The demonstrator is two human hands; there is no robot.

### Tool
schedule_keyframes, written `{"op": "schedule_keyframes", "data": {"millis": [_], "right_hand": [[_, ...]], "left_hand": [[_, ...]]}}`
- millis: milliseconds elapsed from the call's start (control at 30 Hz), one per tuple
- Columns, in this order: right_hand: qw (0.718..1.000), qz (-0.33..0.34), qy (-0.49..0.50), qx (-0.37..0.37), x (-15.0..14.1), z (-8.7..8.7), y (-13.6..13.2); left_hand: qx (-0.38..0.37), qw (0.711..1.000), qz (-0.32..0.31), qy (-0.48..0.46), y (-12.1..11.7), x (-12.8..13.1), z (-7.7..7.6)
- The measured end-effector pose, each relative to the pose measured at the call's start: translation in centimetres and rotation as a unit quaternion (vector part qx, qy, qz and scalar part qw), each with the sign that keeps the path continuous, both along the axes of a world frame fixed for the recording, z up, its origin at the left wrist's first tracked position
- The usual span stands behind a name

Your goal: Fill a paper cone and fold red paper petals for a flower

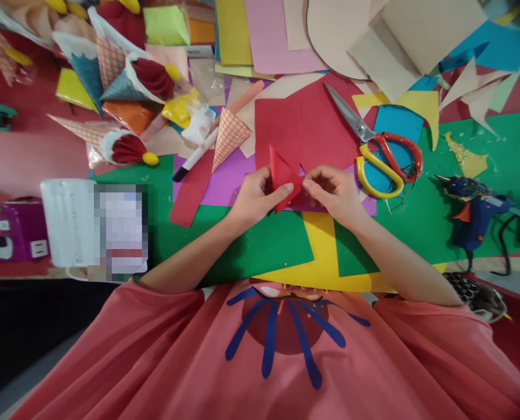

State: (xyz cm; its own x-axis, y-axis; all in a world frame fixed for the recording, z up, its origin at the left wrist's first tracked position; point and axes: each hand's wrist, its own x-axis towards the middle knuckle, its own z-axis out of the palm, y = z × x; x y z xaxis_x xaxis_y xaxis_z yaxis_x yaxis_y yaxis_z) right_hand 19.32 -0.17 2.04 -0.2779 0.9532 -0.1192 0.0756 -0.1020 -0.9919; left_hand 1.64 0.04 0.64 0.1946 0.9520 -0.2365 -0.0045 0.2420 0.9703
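Two bare hands are close together near the middle of a cluttered tabletop (17,140), seen from above a coral shirt (167,350). The left hand (257,197) clamps a folded red piece (283,172), pointed at its top, between thumb and fingers. The right hand (335,189) has thumb and forefinger drawn together at the piece's right edge; whether they grip it, I cannot tell. The piece is over a purple sheet (224,188), which overlaps a green sheet (251,245). Just beyond the hands lies a larger red sheet (279,122). Scissors (365,133) with one yellow and one red handle lie near the right hand. Beyond the left hand are a checked cone (232,135) and a white marker (202,150). At far right lies a blue glue gun (478,216).
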Motion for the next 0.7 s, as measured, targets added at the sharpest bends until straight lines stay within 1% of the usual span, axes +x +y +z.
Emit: {"op": "schedule_keyframes", "data": {"millis": [100,300,467,700], "right_hand": [[1.0,-0.014,0.0,-0.005,0.3,0.0,0.3],[1.0,-0.027,-0.002,-0.001,1.1,0.0,0.9],[1.0,-0.027,0.001,-0.003,1.3,0.1,1.1],[0.999,-0.036,0.003,-0.004,1.3,0.1,1.0]], "left_hand": [[0.022,1.0,-0.004,-0.019,0.2,-0.1,0.2],[0.025,1.0,0.008,-0.003,0.8,-0.5,0.7],[0.031,0.999,0.0,-0.015,0.7,-0.4,0.7],[0.039,0.999,0.018,-0.024,0.5,-0.3,0.9]]}}
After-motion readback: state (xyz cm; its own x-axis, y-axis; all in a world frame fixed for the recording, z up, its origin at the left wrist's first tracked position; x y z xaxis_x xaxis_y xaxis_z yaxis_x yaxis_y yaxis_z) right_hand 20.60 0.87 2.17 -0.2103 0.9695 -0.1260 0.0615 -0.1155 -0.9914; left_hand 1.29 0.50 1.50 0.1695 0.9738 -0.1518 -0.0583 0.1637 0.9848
